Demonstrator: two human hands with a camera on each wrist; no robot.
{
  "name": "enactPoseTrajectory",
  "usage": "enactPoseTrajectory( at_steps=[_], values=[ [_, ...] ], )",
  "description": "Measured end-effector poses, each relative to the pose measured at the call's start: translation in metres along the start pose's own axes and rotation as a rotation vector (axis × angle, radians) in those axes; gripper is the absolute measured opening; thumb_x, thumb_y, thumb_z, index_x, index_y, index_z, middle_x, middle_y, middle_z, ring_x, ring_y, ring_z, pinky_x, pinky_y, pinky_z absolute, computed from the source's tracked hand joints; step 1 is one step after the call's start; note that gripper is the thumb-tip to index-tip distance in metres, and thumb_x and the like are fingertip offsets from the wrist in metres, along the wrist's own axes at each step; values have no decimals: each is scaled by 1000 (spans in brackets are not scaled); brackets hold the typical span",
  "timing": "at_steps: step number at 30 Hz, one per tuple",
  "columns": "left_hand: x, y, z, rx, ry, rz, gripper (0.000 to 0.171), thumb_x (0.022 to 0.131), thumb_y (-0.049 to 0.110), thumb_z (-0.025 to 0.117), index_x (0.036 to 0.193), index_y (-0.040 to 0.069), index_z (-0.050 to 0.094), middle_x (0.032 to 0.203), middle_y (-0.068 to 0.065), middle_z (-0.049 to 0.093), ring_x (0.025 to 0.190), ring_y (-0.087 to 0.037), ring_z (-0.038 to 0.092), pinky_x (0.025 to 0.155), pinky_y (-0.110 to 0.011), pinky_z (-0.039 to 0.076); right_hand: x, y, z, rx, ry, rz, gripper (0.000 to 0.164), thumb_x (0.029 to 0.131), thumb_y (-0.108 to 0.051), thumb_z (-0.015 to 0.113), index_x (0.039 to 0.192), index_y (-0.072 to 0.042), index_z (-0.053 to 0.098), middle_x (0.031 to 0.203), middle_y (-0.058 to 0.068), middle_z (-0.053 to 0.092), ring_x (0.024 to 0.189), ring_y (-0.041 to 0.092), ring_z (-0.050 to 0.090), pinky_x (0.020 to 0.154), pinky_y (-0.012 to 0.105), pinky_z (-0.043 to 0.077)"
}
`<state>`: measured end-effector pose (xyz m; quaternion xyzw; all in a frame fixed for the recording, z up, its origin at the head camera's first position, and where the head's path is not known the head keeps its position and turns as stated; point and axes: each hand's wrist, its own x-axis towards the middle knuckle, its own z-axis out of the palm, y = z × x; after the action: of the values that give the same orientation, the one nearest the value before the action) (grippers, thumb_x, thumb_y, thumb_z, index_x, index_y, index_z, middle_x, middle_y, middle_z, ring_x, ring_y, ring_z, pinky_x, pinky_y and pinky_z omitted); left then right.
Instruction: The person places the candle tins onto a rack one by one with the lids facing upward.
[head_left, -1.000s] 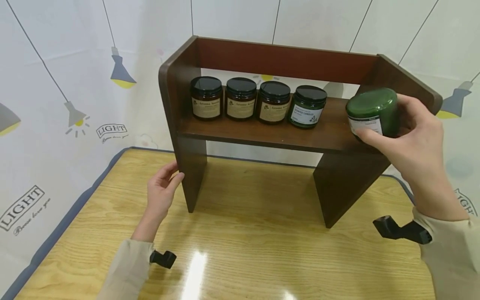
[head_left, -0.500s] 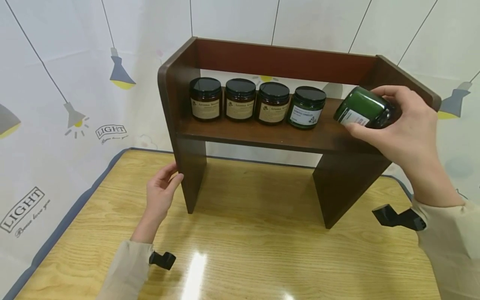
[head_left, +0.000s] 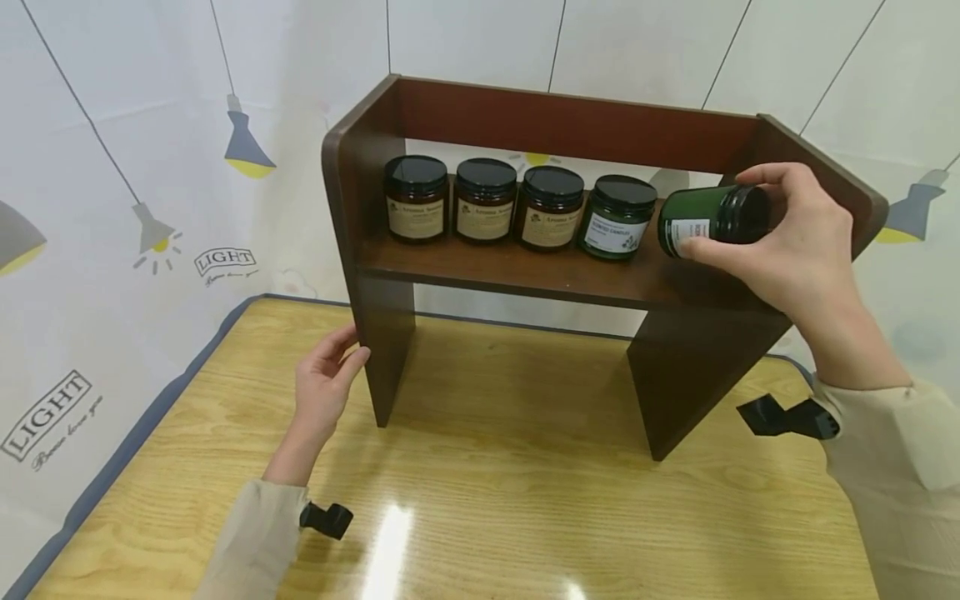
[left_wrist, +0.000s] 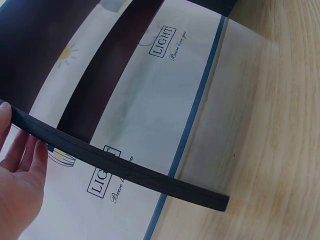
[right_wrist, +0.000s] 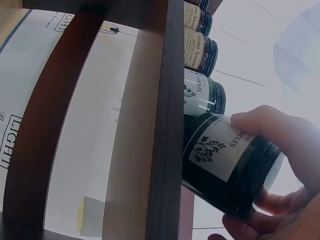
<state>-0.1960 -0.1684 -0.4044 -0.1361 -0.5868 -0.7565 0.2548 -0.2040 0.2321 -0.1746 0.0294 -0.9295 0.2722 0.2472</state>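
In the head view my right hand (head_left: 806, 246) grips a green scented candle jar (head_left: 696, 210) by its lid end and label. The jar lies nearly sideways, black lid toward my palm, close over the right part of the dark wooden desk shelf (head_left: 495, 268). The right wrist view shows the jar's plant-printed label (right_wrist: 207, 150) beside another green candle jar (head_left: 618, 218). My left hand (head_left: 322, 383) pinches the front edge of the shelf's left side panel (left_wrist: 115, 160), thumb on one face and fingers on the other.
Several amber candle jars with black lids, such as the leftmost jar (head_left: 416, 200), stand in a row left of the upright green one. The shelf stands on a wood-grain table (head_left: 510, 500). A lamp-printed wall covering (head_left: 172, 317) hangs behind.
My right hand has turned the green candle jar from bottom-up to nearly sideways, its lid swinging up to the right, and shifted it slightly left. My left hand stays put.
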Motion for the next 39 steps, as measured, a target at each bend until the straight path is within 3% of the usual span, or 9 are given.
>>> enactPoseTrajectory(
  at_steps=[4, 7, 10, 15, 23, 30, 39],
  values=[
    [0, 0, 0, 9, 6, -7, 40, 83, -20, 54, 107, 8, 68, 101, 5, 67, 100, -8, 61, 84, -18, 50, 3, 1, 3, 17, -4, 21, 70, 71, -34, 80, 128, -10, 48, 111, 5, 51, 87, 3, 36, 75, 26, 32],
    [0, 0, 0, 12, 13, -15, 40, 82, -20, 55, 107, 8, 68, 101, 5, 67, 100, -8, 61, 84, -18, 50, 5, 2, 5, 16, -4, 20, 68, 71, -35, 79, 128, -11, 50, 108, 0, 51, 87, 3, 37, 74, 27, 33],
    [0, 0, 1, 12, 18, -23, 41, 83, -20, 54, 106, 11, 68, 101, 5, 67, 100, -8, 61, 84, -18, 50, 7, 3, 7, 8, -12, 11, 67, 72, -36, 79, 129, -12, 53, 110, 1, 53, 91, 11, 41, 75, 28, 34],
    [1, 0, 1, -3, 13, -20, 44, 83, -21, 54, 105, 14, 69, 101, 5, 67, 100, -8, 61, 84, -18, 50, 12, 5, 10, 2, -60, 18, 71, 75, -35, 76, 137, -12, 49, 128, 17, 51, 112, 32, 40, 87, 45, 36],
    [1, 0, 1, -14, 8, -15, 42, 83, -20, 54, 105, 12, 69, 101, 5, 68, 100, -8, 60, 84, -18, 50, 22, 6, 12, 15, -121, 65, 75, 76, -38, 74, 138, -7, 44, 137, 19, 44, 127, 38, 33, 99, 55, 32],
    [2, 0, 1, -3, 10, -14, 46, 82, -21, 53, 102, 17, 69, 100, 5, 68, 99, -8, 61, 84, -18, 50, 25, 4, 17, 11, -132, 67, 75, 78, -39, 73, 139, -7, 43, 133, 20, 46, 123, 37, 33, 92, 49, 36],
    [1, 0, 0, -5, 6, -8, 43, 82, -21, 53, 104, 13, 69, 100, 6, 68, 100, -8, 60, 85, -18, 49, 22, 6, 22, 43, -121, 62, 74, 77, -38, 74, 138, -9, 45, 132, 18, 49, 119, 34, 40, 92, 47, 37]
  ],
)
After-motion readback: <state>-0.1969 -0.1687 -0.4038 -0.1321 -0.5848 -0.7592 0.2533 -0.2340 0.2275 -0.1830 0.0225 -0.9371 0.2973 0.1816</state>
